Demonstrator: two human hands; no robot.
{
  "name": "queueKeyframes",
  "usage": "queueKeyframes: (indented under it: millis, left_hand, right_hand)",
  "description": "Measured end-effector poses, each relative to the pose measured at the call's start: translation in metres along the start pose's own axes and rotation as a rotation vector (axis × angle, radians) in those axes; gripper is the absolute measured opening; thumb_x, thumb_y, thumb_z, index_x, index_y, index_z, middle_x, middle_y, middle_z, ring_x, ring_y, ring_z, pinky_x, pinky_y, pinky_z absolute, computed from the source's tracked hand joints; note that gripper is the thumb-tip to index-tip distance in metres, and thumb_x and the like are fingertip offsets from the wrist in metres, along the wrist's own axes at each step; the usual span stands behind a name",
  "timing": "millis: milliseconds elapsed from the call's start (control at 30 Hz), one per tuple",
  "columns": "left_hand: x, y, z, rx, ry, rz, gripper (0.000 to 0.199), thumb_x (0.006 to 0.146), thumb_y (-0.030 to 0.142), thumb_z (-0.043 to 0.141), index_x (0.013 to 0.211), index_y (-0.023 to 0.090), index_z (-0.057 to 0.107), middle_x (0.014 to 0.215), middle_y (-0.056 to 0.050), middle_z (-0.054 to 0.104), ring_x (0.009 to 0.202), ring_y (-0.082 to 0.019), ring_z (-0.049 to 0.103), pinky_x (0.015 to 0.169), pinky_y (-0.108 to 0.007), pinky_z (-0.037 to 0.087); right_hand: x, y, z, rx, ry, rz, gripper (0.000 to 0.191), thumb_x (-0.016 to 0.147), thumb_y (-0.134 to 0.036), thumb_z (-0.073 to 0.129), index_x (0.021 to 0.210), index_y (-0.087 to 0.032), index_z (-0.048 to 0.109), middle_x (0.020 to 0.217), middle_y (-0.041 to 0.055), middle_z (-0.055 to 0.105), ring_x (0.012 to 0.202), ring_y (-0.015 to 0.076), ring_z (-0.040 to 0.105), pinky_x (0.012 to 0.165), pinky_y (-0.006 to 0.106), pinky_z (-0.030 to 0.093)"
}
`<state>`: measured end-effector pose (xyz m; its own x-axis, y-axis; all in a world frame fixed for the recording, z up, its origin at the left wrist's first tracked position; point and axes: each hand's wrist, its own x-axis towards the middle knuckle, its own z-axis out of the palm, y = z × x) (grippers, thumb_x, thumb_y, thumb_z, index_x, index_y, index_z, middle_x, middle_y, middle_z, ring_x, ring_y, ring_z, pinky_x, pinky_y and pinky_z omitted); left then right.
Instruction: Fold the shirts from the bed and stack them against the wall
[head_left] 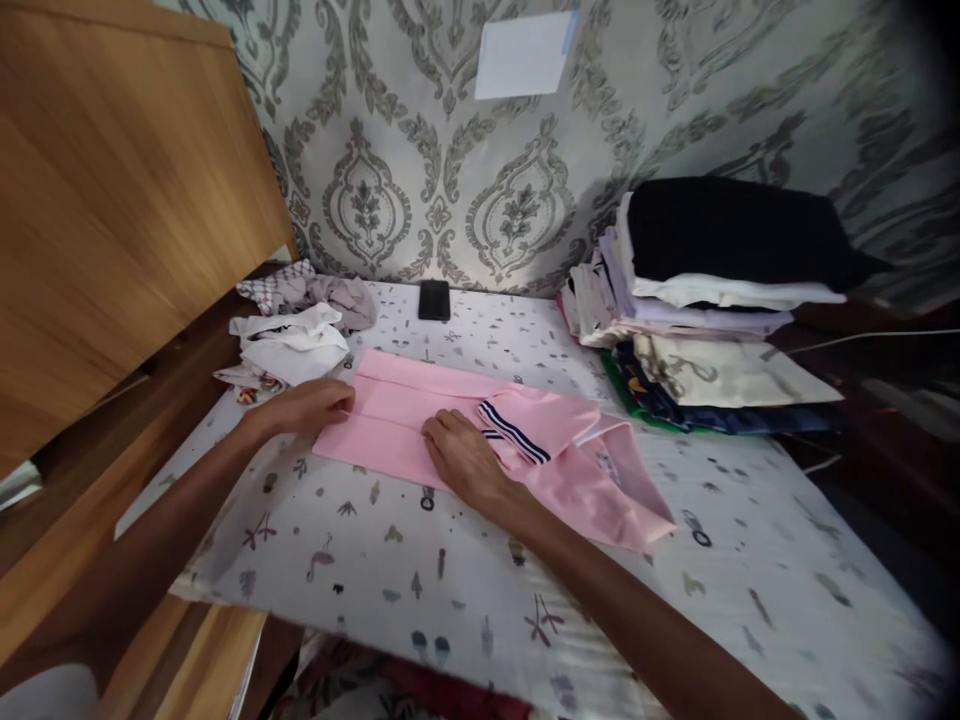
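Observation:
A pink garment (pixel 405 385) with dark-and-white striped trim lies partly folded on the patterned white cloth (pixel 375 560). At its left end, my left hand (pixel 319 402) has its fingers bent together on the hem. My right hand (pixel 461 450) rests on the middle of the garment, just left of the striped trim, with its fingers curled down against the fabric. The garment's right end spreads out loosely, partly open. Whether the right fingers pinch any cloth is hidden beneath them.
Crumpled clothes (pixel 296 345) lie at the back left beside a wooden cabinet (pixel 135 190). A dark flat object (pixel 434 300) sits near the patterned wall. Folded clothes (pixel 735 240) are stacked at the back right, with a thin white cord alongside.

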<state>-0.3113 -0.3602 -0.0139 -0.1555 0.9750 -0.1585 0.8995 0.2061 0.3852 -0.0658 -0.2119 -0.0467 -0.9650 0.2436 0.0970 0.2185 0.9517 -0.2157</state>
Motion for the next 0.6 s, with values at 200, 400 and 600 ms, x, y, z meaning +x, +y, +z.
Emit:
queueKeyframes:
  millis: [200,400,600]
  left_hand:
    - [0.001,0.003,-0.004,0.081,0.115,-0.069,0.020,0.079,0.024,0.050,0.097,0.020,0.059,0.101,-0.006,0.063,0.097,-0.024,0.058,0.084,-0.033,0.044]
    - [0.045,-0.015,-0.011,0.026,0.219,-0.137,0.033,0.084,0.024,0.048,0.113,0.019,0.061,0.115,-0.010,0.064,0.105,-0.024,0.061,0.094,-0.035,0.047]
    - [0.101,-0.026,-0.007,0.000,0.300,-0.291,0.027,0.076,0.023,0.058,0.101,0.017,0.063,0.103,-0.009,0.068,0.101,-0.025,0.063,0.086,-0.031,0.047]
  right_hand:
    - [0.000,0.005,0.007,0.014,0.112,0.006,0.024,0.093,-0.007,0.048,0.103,-0.014,0.068,0.105,0.0135,0.065,0.099,0.0260,0.056,0.088,0.037,0.046]
    - [0.022,-0.040,0.002,0.104,0.085,-0.088,0.023,0.096,-0.012,0.047,0.108,-0.014,0.067,0.111,0.0134,0.063,0.103,0.0245,0.056,0.089,0.037,0.049]
    - [0.048,-0.099,0.002,0.110,-0.114,-0.140,0.040,0.093,-0.042,0.062,0.118,-0.012,0.059,0.116,0.0158,0.064,0.104,0.0306,0.060,0.077,0.042,0.054]
